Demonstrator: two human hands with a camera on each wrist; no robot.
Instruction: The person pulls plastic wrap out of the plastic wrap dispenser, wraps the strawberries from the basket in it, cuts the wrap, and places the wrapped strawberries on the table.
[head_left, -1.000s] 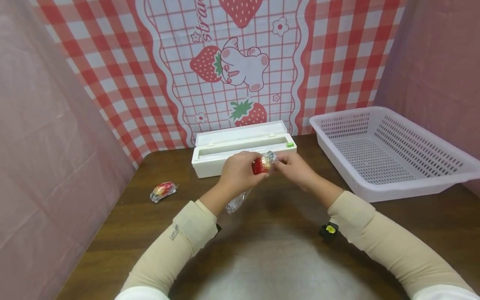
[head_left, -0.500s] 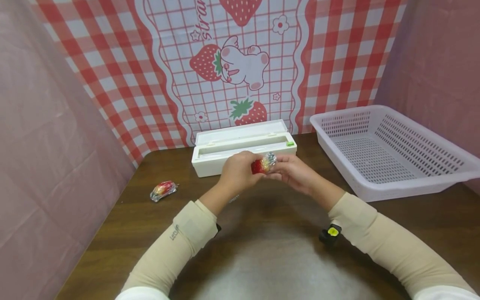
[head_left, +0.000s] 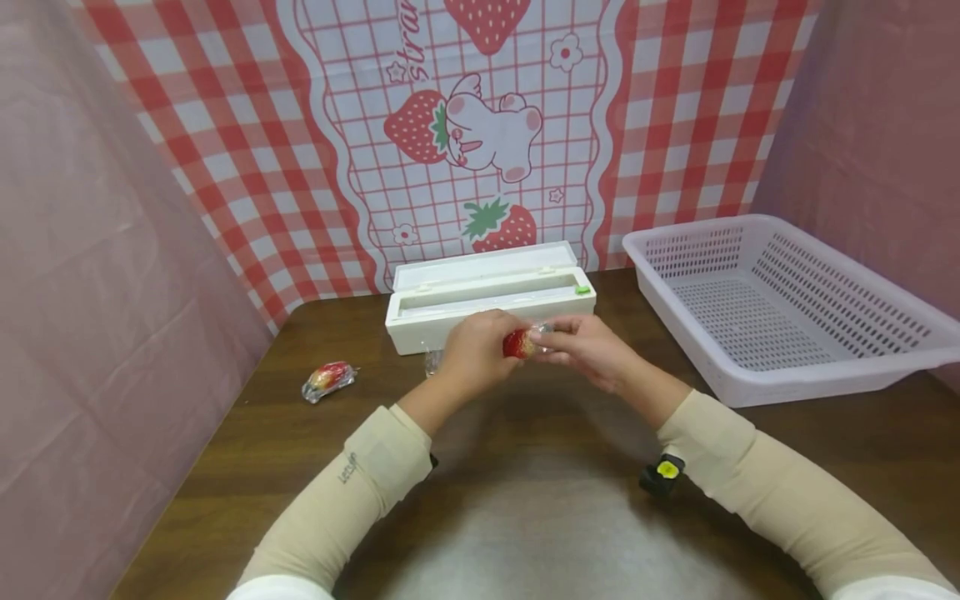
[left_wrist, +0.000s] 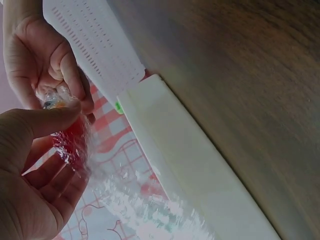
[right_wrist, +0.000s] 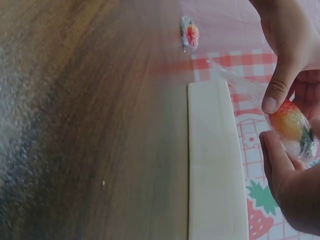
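My left hand grips a red-and-yellow strawberry wrapped in clear cling film, its bumpy red body partly hidden by the fingers. At the strawberry's yellow, green-leafed end, my right hand pinches the film with thumb and fingers. In the left wrist view a loose tail of cling film trails from the strawberry's red end. The right wrist view shows the green leaves under the film. Behind the hands stands a white cling film dispenser, lid up, with a green slider.
A second strawberry, wrapped in film, lies on the brown table at the left. On the right stands a white perforated plastic basket. A strawberry-print checked cloth hangs behind the table.
The right fingers have shifted over the film at the strawberry's leafy end and now cover more of it. The loose film tail has swung from below the left hand to its left side.
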